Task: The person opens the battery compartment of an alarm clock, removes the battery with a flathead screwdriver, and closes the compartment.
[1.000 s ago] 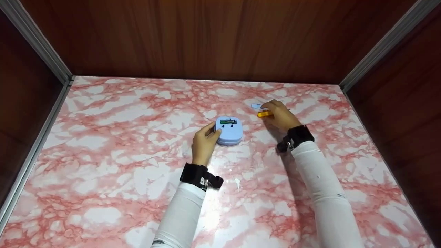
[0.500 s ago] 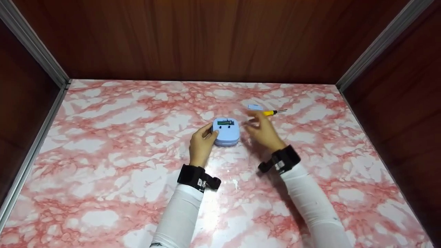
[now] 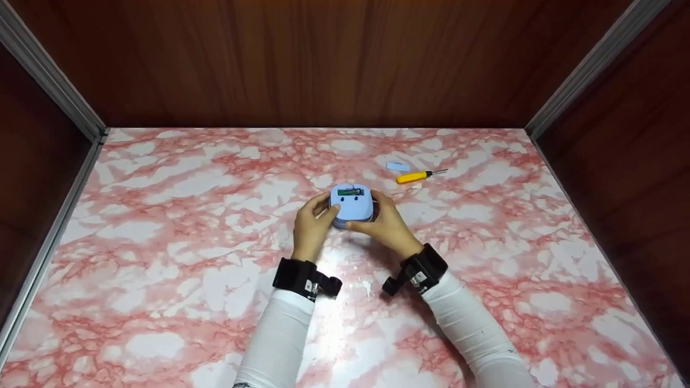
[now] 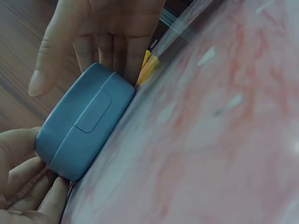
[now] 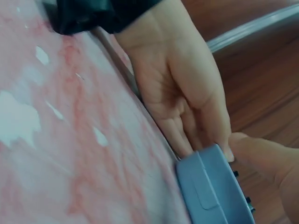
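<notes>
A light blue rounded-square case (image 3: 353, 207) sits between the hands on the marbled tabletop. Its upper face has two small black bumps and an open slot that shows what looks like a green battery (image 3: 349, 192). My left hand (image 3: 312, 226) grips the case's left side, thumb on the upper face. The right hand (image 3: 392, 223) reaches round the right side; in the left wrist view its fingers extend behind the case (image 4: 86, 123), and its thumb stands apart from it. Beyond lie a yellow-handled screwdriver (image 3: 415, 177) and a small light blue flat piece (image 3: 398, 166).
The red-and-white marbled tabletop (image 3: 161, 258) spreads around the hands. A dark wood panel (image 3: 318, 64) rises along the back, with more panels and metal edge strips at both sides. Each wrist wears a black camera band (image 3: 296, 276).
My right hand has let go of the screwdriver, which now lies on the tabletop, and has moved left and nearer to the case's right side. The left hand has kept its hold.
</notes>
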Demonstrator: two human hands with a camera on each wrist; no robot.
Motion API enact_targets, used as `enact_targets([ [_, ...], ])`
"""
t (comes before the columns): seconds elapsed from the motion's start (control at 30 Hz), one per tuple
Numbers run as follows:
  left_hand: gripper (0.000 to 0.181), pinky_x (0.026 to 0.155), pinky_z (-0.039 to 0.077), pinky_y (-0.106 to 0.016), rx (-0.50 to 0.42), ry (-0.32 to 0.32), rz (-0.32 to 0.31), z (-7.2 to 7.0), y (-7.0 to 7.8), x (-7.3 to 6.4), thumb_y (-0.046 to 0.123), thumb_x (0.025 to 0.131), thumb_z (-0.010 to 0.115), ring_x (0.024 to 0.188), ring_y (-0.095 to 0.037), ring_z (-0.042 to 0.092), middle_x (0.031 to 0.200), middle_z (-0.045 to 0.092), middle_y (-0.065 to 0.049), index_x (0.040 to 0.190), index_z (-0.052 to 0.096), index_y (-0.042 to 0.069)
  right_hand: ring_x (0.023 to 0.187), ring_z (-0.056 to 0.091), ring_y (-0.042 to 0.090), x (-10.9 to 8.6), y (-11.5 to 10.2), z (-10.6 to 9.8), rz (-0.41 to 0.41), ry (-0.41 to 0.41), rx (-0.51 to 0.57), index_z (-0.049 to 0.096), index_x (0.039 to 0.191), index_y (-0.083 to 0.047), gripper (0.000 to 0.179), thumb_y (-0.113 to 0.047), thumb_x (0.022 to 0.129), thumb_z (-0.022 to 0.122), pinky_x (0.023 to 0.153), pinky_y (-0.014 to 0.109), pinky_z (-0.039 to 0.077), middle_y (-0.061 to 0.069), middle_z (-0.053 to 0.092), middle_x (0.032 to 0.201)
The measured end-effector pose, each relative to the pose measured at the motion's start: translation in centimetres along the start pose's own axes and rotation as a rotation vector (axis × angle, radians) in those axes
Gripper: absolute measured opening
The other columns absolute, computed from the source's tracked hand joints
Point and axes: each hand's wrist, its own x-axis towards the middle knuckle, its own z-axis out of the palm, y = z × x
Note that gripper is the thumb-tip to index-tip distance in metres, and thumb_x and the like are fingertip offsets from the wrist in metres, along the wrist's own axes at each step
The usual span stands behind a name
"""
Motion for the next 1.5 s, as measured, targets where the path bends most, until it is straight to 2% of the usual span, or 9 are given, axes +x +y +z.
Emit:
enact_targets([
  [0.13,0.043,0.093,0.049,-0.021,-0.05,-0.004,0.018,0.0,-0.1,0.1,0.018,0.087,0.073,0.115,-0.014,0.059,0.126,0.063,-0.005,0.128,0.061,0.009,0.124,0.041,0.035,-0.3,0.0,0.8,-0.034,0.042,-0.097,0.03,0.145,0.007,0.104,-0.024,0.065,0.09,0.109,0.042,0.034,0.029,0.036,0.138],
  [0.3,0.042,0.093,0.049,-0.02,-0.072,-0.009,0.008,0.1,-0.2,0.1,0.015,0.087,0.073,0.115,-0.014,0.058,0.126,0.062,-0.006,0.127,0.061,0.009,0.121,0.04,0.035,-0.6,0.1,2.0,-0.064,0.08,-0.155,0.027,0.146,0.003,0.107,-0.023,0.064,0.091,0.105,0.044,0.039,0.029,0.033,0.137],
  [0.43,0.041,0.09,0.05,-0.02,-0.071,-0.011,-0.009,0.2,-0.2,0.1,0.015,0.086,0.073,0.114,-0.014,0.058,0.125,0.062,-0.005,0.126,0.061,0.011,0.121,0.039,0.039,-0.7,0.0,2.7,-0.072,0.126,-0.195,0.023,0.146,0.007,0.113,-0.027,0.063,0.091,0.103,0.047,0.04,0.033,0.03,0.137],
  [0.57,0.041,0.091,0.051,-0.022,-0.087,-0.018,0.007,0.2,-0.2,0.2,0.013,0.087,0.072,0.115,-0.016,0.058,0.124,0.062,-0.006,0.126,0.06,0.009,0.119,0.04,0.042,-0.5,-0.2,3.3,-0.102,0.176,-0.258,0.022,0.144,0.012,0.116,-0.035,0.063,0.091,0.1,0.05,0.042,0.036,0.033,0.133],
  [0.83,0.039,0.093,0.051,-0.026,-0.043,-0.015,0.043,0.3,-0.3,0.2,0.015,0.088,0.071,0.117,-0.019,0.057,0.125,0.061,-0.008,0.124,0.06,0.007,0.115,0.042,0.043,0.0,-0.2,3.5,-0.129,0.234,-0.348,0.027,0.138,0.016,0.1,-0.03,0.071,0.086,0.097,0.051,0.042,0.034,0.038,0.127],
  [1.1,0.049,0.103,0.042,-0.026,-0.064,-0.036,0.054,0.5,-0.4,0.4,0.009,0.088,0.07,0.122,-0.023,0.052,0.131,0.055,-0.015,0.133,0.051,0.0,0.109,0.046,0.038,0.6,0.0,2.7,-0.152,0.168,-0.394,0.031,0.138,0.014,0.096,-0.03,0.07,0.083,0.094,0.044,0.046,0.031,0.042,0.124],
  [1.3,0.061,0.109,0.037,-0.03,-0.074,-0.083,0.072,0.2,-0.5,0.4,0.008,0.087,0.072,0.13,-0.03,0.045,0.14,0.047,-0.021,0.139,0.044,-0.005,0.112,0.048,0.036,1.0,0.1,1.7,-0.156,0.052,-0.385,0.028,0.143,0.013,0.103,-0.034,0.069,0.083,0.098,0.042,0.045,0.031,0.043,0.129],
  [1.5,0.071,0.111,0.034,-0.029,-0.116,-0.13,0.049,0.1,-0.1,0.1,0.005,0.081,0.077,0.134,-0.03,0.039,0.144,0.041,-0.02,0.142,0.041,-0.004,0.116,0.05,0.034,1.4,0.3,0.4,-0.148,-0.059,-0.335,0.026,0.146,0.01,0.108,-0.032,0.067,0.086,0.103,0.039,0.042,0.03,0.041,0.136],
])
